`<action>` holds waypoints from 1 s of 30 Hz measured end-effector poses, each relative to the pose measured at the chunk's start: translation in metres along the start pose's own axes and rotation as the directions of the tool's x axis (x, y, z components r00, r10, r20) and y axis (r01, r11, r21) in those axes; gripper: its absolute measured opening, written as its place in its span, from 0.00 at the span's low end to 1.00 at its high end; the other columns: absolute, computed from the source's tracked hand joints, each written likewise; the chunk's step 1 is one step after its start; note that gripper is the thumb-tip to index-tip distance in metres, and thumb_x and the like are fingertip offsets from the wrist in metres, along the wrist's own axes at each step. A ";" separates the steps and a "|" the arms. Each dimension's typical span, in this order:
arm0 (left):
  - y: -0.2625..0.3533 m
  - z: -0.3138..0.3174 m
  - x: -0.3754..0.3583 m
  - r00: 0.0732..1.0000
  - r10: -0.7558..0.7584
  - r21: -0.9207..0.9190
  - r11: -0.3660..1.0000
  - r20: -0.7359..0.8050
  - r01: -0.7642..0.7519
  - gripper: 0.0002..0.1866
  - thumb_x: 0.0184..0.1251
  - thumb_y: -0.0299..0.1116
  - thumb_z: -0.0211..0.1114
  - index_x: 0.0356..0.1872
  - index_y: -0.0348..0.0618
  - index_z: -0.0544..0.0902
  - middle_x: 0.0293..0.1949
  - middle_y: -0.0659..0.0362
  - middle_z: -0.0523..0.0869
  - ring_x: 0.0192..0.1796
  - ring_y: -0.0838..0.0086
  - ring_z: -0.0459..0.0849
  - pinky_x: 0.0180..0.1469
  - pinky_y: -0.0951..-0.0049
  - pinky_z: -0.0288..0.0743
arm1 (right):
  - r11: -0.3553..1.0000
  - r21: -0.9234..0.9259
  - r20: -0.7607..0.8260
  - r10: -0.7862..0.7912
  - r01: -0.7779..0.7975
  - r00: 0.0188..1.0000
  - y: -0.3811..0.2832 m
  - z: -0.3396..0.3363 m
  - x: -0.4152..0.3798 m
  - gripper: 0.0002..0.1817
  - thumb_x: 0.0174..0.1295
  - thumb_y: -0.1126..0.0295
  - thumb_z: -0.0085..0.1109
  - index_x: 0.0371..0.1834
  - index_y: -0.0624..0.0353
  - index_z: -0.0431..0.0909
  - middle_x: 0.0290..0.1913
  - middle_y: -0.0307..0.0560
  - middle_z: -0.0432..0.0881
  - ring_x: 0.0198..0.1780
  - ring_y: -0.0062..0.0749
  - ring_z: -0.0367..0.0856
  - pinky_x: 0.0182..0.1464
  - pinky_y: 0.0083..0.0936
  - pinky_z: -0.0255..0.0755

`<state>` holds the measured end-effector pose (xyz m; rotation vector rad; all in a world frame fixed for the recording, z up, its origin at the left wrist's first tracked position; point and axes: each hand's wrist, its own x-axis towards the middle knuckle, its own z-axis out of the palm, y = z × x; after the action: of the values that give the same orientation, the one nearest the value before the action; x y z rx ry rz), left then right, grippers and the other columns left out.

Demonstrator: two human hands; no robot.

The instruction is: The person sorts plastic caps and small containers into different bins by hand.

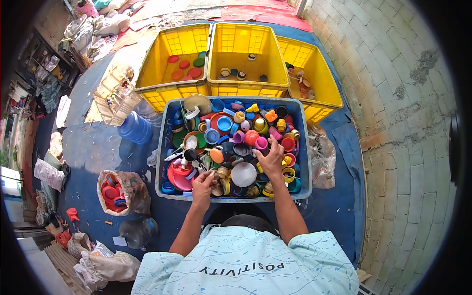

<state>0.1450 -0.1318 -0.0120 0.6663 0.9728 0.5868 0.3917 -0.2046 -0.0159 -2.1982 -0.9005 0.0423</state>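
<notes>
A blue tub [306, 162] in front of me is heaped with plastic caps and lids of many colours. Over its near left part, my left hand [203, 186] has its fingers curled together; what they pinch, if anything, is hidden. My right hand [270, 160] reaches over the right side of the heap, fingers apart, with nothing visible in it. Its fingertips are close to a magenta cap [261, 143]. Between the hands lies a round white lid [244, 174]. An orange cap [217, 156] and a light blue lid [224, 123] lie farther left.
Behind the tub stand a left yellow crate [147, 73] with red and green lids, a middle yellow crate [248, 88] and a right yellow crate [322, 101] with a few caps. A sack [140, 194] of lids and a blue water jug [135, 129] stand left. A block wall [403, 147] rises right.
</notes>
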 end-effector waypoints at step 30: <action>0.018 0.085 0.087 0.833 0.549 0.986 0.094 0.066 -0.140 0.32 0.50 0.52 0.73 0.53 0.42 0.78 0.40 0.51 0.85 0.46 0.55 0.78 0.52 0.56 0.68 | -0.100 0.857 0.495 0.426 -0.505 0.757 0.017 -0.086 -0.082 0.22 0.62 0.66 0.58 0.58 0.59 0.69 0.46 0.43 0.77 0.42 0.29 0.82 0.40 0.21 0.76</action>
<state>0.2557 -0.0786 -0.0127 2.1503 1.5139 0.4148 0.3657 -0.3175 0.0159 -0.9709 0.1332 0.8524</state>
